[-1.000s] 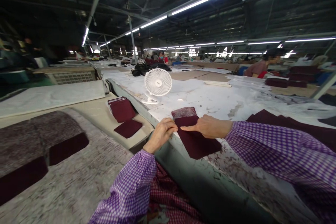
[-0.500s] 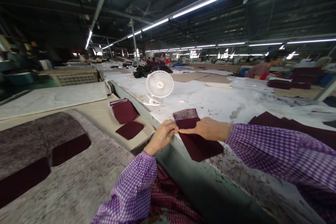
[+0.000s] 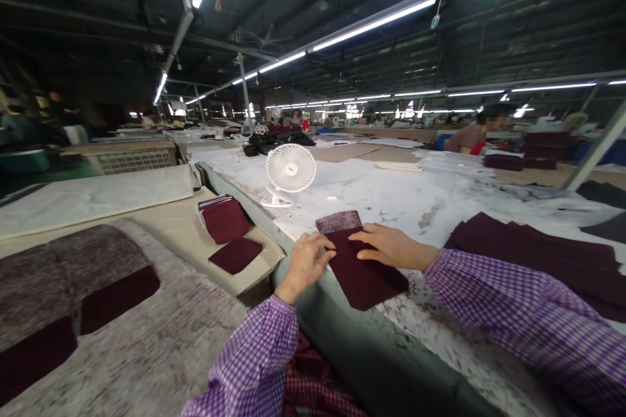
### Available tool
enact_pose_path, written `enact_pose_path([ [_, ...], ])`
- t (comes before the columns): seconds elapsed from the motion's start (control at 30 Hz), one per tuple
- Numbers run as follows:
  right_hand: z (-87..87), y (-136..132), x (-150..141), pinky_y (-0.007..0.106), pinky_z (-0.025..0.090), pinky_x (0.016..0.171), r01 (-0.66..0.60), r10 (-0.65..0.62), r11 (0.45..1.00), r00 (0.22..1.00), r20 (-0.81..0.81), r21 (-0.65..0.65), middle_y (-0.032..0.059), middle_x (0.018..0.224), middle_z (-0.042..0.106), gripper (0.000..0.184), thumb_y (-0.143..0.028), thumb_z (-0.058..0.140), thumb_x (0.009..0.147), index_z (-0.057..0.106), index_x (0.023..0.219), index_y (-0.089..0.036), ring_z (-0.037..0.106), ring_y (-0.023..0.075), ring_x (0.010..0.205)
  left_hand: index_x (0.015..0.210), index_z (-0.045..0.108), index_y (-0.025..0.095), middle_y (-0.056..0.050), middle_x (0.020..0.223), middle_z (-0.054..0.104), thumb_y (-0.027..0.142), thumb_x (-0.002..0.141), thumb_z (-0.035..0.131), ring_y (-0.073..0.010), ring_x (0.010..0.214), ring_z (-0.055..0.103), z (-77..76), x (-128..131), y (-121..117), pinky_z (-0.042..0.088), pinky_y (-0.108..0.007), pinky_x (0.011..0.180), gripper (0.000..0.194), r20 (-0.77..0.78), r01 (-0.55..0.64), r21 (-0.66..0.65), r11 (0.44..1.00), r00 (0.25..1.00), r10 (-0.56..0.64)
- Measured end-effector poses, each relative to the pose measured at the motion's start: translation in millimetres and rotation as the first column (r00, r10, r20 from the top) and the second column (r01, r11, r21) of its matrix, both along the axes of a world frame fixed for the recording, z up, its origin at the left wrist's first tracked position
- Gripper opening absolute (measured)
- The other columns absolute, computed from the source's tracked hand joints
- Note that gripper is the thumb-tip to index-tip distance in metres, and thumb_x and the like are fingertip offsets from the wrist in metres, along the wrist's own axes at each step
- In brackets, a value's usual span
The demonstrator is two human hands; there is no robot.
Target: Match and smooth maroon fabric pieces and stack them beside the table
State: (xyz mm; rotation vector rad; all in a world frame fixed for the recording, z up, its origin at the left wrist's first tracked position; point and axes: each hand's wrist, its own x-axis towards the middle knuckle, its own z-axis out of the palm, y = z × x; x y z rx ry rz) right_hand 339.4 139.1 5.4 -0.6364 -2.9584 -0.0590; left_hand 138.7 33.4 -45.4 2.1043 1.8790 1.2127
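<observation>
On the white desk (image 3: 342, 176) lies the dark red cloth (image 3: 368, 281). The right hand (image 3: 391, 247), pointing before, now spreads loosely over it, perhaps steadying it. The left hand (image 3: 304, 266) touches its edge; I can't tell if pinching.

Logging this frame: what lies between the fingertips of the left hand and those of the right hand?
In the head view, a short stretch of the maroon fabric piece lies between the left hand and right hand.

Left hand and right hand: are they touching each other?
Apart. The head view shows maroon fabric between the fingertips of the left hand and those of the right hand.
</observation>
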Motion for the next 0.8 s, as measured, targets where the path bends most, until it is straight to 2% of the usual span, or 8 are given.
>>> enact_pose_path([
  [0.13,-3.5,8.7,-4.0,0.025,0.038,0.064,0.098,-0.127,0.919,0.99,-0.052,-0.382,0.0015,0.081,0.059,0.036,-0.039,0.062,0.078,0.062,0.106,-0.017,0.053,0.0147,0.073,0.089,0.068,0.022,-0.003,0.096,0.065,0.024,0.081,0.059,-0.0198,0.093,0.053,-2.1,-4.2,2.1,0.041,-0.034,0.086,0.012,0.021,0.032,-0.035,0.999,0.999,-0.032],
  [0.23,4.1,9.5,-6.3,0.024,0.035,0.06,0.026,-0.066,0.912,0.994,-0.085,-0.409,0.0002,0.075,0.057,0.021,-0.034,0.062,0.076,0.063,0.084,-0.015,0.05,0.0124,0.068,0.09,0.068,0.021,-0.005,0.096,0.065,0.032,0.084,0.055,-0.0207,0.092,0.055,-3.1,-7.1,2.8,0.041,-0.036,0.086,0.019,0.028,0.069,-0.019,0.997,0.997,-0.068],
  [0.33,35.7,13.4,10.3,0.024,0.035,0.06,-0.017,-0.019,0.916,0.996,-0.084,-0.4,0.0002,0.071,0.057,0.018,-0.032,0.06,0.078,0.061,0.078,-0.014,0.05,0.0121,0.066,0.087,0.069,0.02,-0.005,0.095,0.066,0.038,0.089,0.045,-0.021,0.092,0.056,-3.9,-11.8,3.5,0.041,-0.038,0.088,0.029,0.024,0.117,0.005,0.993,0.993,-0.117],
  [0.47,88.5,27.5,78.9,0.025,0.043,0.064,0.148,-0.221,0.877,0.969,-0.112,-0.457,0.0051,0.088,0.064,0.024,-0.033,0.058,0.078,0.061,0.095,-0.015,0.056,0.0152,0.075,0.093,0.068,0.021,-0.005,0.097,0.067,0.04,0.086,0.051,-0.0222,0.093,0.057,-0.5,-15.9,-1.0,0.043,-0.037,0.086,0.027,0.036,0.096,-0.015,0.995,0.995,-0.096],
  [0.57,102.2,51.7,144.5,0.027,0.048,0.059,0.479,-0.543,0.766,0.839,-0.035,-0.428,0.0105,0.098,0.064,0.03,-0.028,0.054,0.08,0.058,0.106,-0.015,0.06,0.0187,0.078,0.092,0.068,0.02,-0.005,0.095,0.067,0.036,0.084,0.055,-0.0231,0.093,0.056,7.8,-7.2,-10.1,0.044,-0.038,0.085,0.022,-0.019,0.006,0.029,1.0,1.0,-0.005],
  [0.67,94.7,79.7,191.1,0.033,0.051,0.062,0.758,-0.767,0.602,0.636,0.079,-0.251,0.0155,0.102,0.064,0.031,-0.022,0.056,0.077,0.062,0.105,-0.013,0.063,0.0226,0.079,0.09,0.066,0.019,-0.005,0.093,0.066,0.034,0.084,0.057,-0.0226,0.094,0.054,17.6,16.9,-17.8,0.044,-0.037,0.086,0.019,-0.137,0.041,0.068,0.997,0.99,-0.031],
  [0.73,89.1,91.2,203.2,0.039,0.051,0.072,0.82,-0.818,0.557,0.569,0.081,-0.132,0.0186,0.106,0.063,0.033,-0.022,0.061,0.074,0.064,0.105,-0.012,0.063,0.027,0.085,0.091,0.065,0.018,-0.006,0.093,0.064,0.034,0.082,0.059,-0.0228,0.093,0.053,21.6,37.1,-19.6,0.044,-0.036,0.083,0.019,-0.24,0.094,0.035,0.995,0.967,-0.083],
  [0.8,88.3,93.3,199.2,0.042,0.049,0.079,0.814,-0.813,0.574,0.58,0.055,-0.09,0.0194,0.109,0.063,0.036,-0.024,0.061,0.076,0.064,0.109,-0.012,0.063,0.0289,0.09,0.089,0.064,0.017,-0.007,0.092,0.063,0.028,0.084,0.056,-0.0231,0.092,0.053,22.8,54.3,-18.0,0.043,-0.036,0.083,0.015,-0.357,0.095,0.009,0.995,0.93,-0.085],
])
